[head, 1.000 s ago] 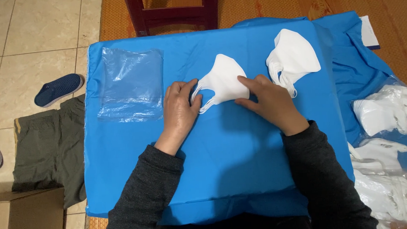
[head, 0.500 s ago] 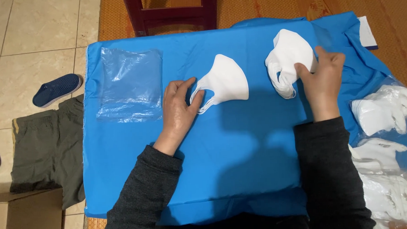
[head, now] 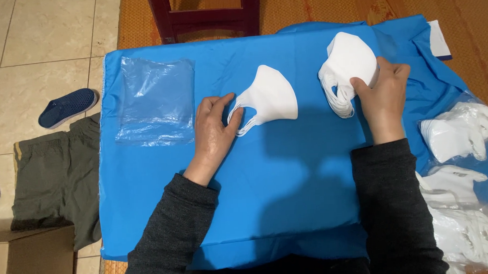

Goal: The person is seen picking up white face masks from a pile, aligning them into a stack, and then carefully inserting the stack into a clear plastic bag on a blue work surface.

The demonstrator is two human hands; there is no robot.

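Here, laid out near to far, with places taken from the blue cloth (head: 267,195):

Sleeves: dark grey knit, reaching in over the cloth's near edge.

Left hand (head: 214,130): flat on the cloth left of its middle, fingers loosely spread, thumb and fingertips touching the ear loops of the single white mask (head: 270,101); not closed around anything.

Single white mask: lying flat near the cloth's centre, folded, loops toward the left hand.

Right hand (head: 383,94): on the cloth's far right part, fingers curled against the right side of the stack of white masks (head: 347,68), gripping it.

Stack of white masks: resting on the cloth's far right part, ear loops hanging down at its near side.

Clear plastic bag (head: 156,99): flat on the cloth's far left part, well apart from both hands.

Bagged white masks (head: 461,162): heaped just past the cloth's right edge.

Cardboard box (head: 32,258): off the near left corner.

Olive garment (head: 56,170): on the floor left of the cloth.

Blue shoe (head: 67,107): on the tiles, farther left.

Wooden chair legs (head: 204,17): beyond the cloth's far edge.
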